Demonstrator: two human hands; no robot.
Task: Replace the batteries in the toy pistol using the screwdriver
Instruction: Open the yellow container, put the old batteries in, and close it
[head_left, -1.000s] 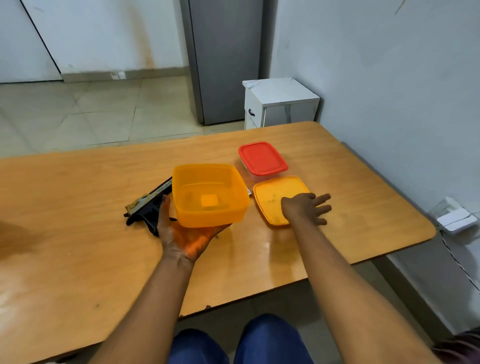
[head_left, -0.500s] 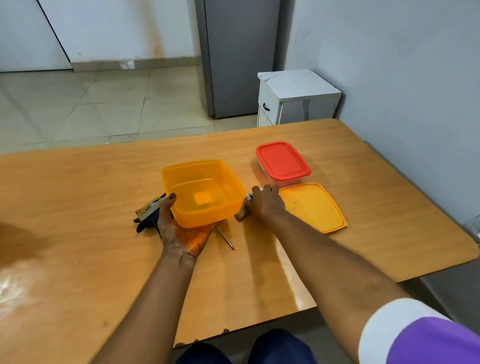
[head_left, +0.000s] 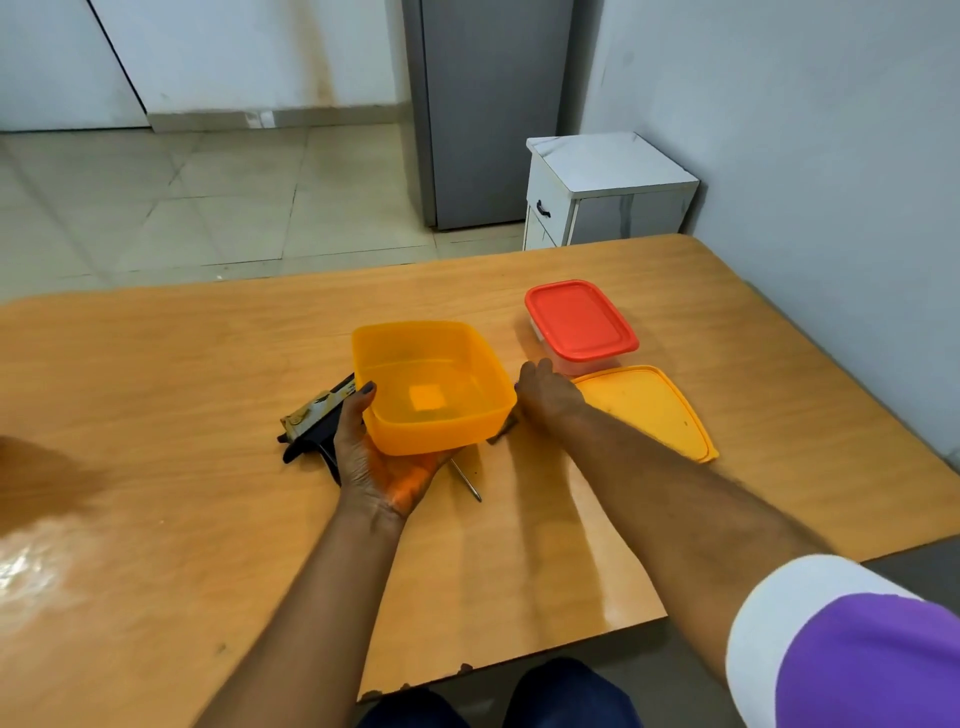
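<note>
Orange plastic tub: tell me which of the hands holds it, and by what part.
The left hand holds the orange plastic tub from beneath, palm under its near base, thumb on its left wall.

A red-lidded container (head_left: 581, 326) sits far right on the wooden bench (head_left: 156, 467), an orange lid (head_left: 649, 410) just nearer. Beyond stand a white cabinet (head_left: 608, 192) and grey fridge (head_left: 488, 109).

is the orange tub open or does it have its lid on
Open: the orange tub has no lid on; the orange lid lies flat on the table beside it.
</note>
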